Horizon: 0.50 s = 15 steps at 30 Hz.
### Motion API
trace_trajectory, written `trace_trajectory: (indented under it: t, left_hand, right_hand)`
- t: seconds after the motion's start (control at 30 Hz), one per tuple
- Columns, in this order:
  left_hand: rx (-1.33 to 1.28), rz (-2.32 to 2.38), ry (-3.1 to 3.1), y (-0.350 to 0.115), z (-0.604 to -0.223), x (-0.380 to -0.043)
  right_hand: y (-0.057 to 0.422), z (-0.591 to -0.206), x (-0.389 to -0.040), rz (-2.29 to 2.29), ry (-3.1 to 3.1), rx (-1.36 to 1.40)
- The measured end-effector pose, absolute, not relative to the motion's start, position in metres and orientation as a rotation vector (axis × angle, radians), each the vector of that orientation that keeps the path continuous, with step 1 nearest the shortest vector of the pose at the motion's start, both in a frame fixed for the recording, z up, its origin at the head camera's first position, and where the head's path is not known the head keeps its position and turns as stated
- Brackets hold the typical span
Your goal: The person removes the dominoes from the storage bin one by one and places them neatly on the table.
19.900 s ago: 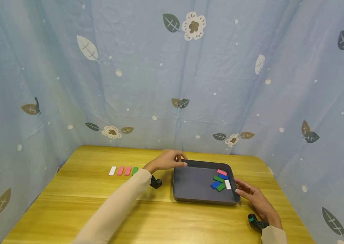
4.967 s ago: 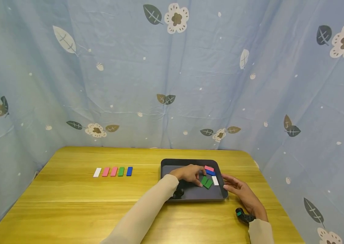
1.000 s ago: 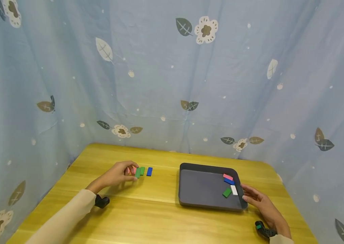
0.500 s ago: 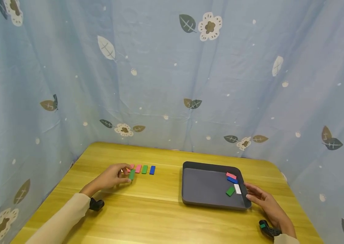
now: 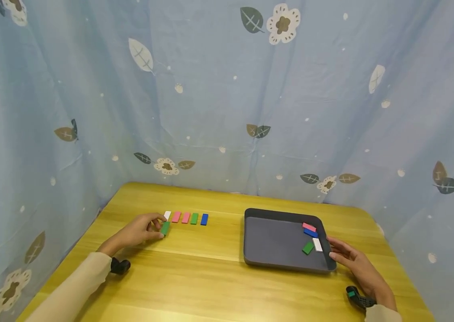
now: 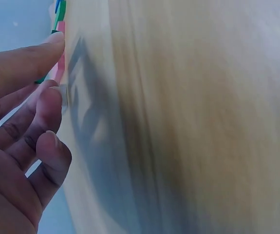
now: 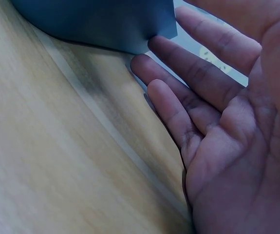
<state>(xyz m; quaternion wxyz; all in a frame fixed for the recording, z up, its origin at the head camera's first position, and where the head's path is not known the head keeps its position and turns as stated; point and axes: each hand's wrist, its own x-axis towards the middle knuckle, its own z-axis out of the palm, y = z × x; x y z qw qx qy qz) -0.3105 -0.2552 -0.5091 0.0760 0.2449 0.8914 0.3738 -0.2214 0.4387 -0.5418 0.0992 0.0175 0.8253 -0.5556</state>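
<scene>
Nearest are two pale sleeves, a black wrist device at each wrist. The right hand (image 5: 359, 268) is at the right end of a dark grey tray (image 5: 271, 241), fingers loosely extended along its edge; this grip holds nothing, and seems merely to steady the tray. The left hand (image 5: 136, 230), farther left, has a narrow grip, pinching a green block (image 5: 165, 228) between thumb and fingers. That block is just in front of a white block (image 5: 167, 215); whether it touches the wooden desk (image 5: 191, 286) is hard to tell.

The white block begins a spaced row on the desk: after it, left to right, two pink blocks, another green and a blue block (image 5: 204, 219). Inside the tray, toward its right end, lie one pink, one blue, one green and one white.

The step in hand looks like placing the held block by the row's left end; the next move calls for aligning and lowering it, then loosening the pinch without nudging its neighbour. Beyond hangs a light-blue curtain (image 5: 211, 89) with flowers and leaves.
</scene>
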Motion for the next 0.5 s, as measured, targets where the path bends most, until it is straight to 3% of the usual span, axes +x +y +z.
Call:
trace_trajectory:
  t: [0.5]
  left_hand:
    - [0.702,1.024,2.659,-0.270,-0.507,-0.318]
  right_hand:
    - [0.438,-0.540,-0.221,-1.676,2.439,0.021]
